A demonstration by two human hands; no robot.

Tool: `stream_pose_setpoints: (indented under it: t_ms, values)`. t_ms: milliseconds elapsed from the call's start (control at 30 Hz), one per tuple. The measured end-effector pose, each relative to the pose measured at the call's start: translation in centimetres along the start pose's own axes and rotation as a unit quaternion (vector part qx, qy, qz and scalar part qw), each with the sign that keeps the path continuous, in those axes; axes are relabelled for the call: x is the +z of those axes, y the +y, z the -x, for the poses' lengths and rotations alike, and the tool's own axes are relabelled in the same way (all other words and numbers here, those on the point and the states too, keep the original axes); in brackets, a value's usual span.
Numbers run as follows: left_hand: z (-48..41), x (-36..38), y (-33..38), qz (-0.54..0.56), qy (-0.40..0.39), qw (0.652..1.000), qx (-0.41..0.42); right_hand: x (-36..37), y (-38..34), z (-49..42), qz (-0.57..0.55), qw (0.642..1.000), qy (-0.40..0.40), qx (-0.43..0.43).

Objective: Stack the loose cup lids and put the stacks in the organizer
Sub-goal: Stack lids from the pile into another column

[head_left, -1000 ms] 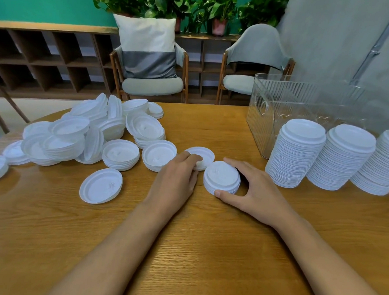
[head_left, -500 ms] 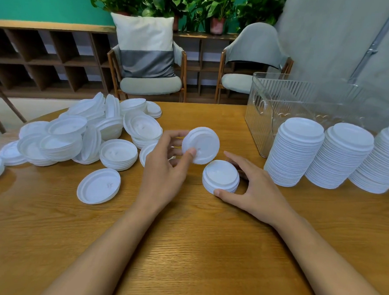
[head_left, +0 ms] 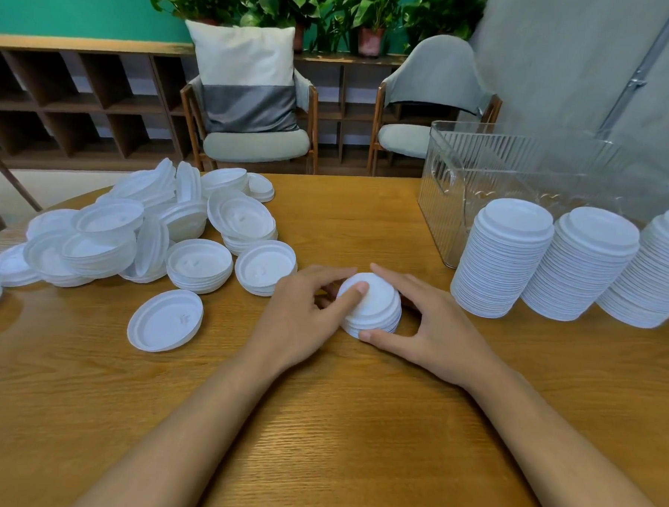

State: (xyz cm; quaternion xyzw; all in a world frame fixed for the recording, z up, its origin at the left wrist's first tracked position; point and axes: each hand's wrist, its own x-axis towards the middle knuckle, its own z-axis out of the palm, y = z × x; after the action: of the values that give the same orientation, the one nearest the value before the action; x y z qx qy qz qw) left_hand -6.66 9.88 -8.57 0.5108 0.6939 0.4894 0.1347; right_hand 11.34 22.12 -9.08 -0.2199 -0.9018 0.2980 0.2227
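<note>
A short stack of white cup lids (head_left: pixel 376 308) stands on the wooden table (head_left: pixel 316 427) in front of me. My left hand (head_left: pixel 302 313) rests against its left side, thumb pressing on the top lid. My right hand (head_left: pixel 433 332) cups its right side, thumb at the front, fingers behind. Loose white lids (head_left: pixel 140 231) lie heaped at the left, with one single lid (head_left: pixel 165 320) apart, upside down. Three tall lid stacks (head_left: pixel 507 258) stand at the right, in front of the clear plastic organizer (head_left: pixel 523 178).
Two chairs (head_left: pixel 253 140) and a low wooden shelf (head_left: pixel 81 96) with plants stand beyond the table's far edge. The tall stacks at the right lean slightly against each other. A grey wall rises behind the organizer.
My left hand lifted a lid from the table, carried it right and set it onto the short stack. My right hand stayed around the stack.
</note>
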Motion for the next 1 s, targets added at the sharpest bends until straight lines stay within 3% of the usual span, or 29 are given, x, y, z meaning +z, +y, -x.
stream_pose_setpoints:
  t_ms: [100, 600, 733, 800, 1000]
  values:
    - [0.1, -0.1, -0.3, -0.019, -0.034, 0.999, 0.005, 0.0, 0.2, 0.0, -0.002, 1.0, -0.005, 0.005]
    - [0.0, -0.1, -1.1, -0.049, -0.06, 0.997, 0.025, 0.1, 0.2, 0.1, 0.021, 0.998, -0.052, 0.012]
    - [0.2, -0.6, -1.1, -0.116, -0.083, 0.988, 0.059, 0.1, 0.0, 0.1, 0.015, 0.999, -0.04, 0.017]
    - [0.4, -1.4, -0.9, -0.159, -0.057, 0.982, 0.09, 0.1, -0.2, 0.0, 0.017, 0.999, -0.029, 0.016]
    - [-0.5, -4.2, -1.5, -0.274, 0.144, 0.944, 0.115, 0.1, 0.5, -0.2, 0.023, 0.999, 0.002, 0.027]
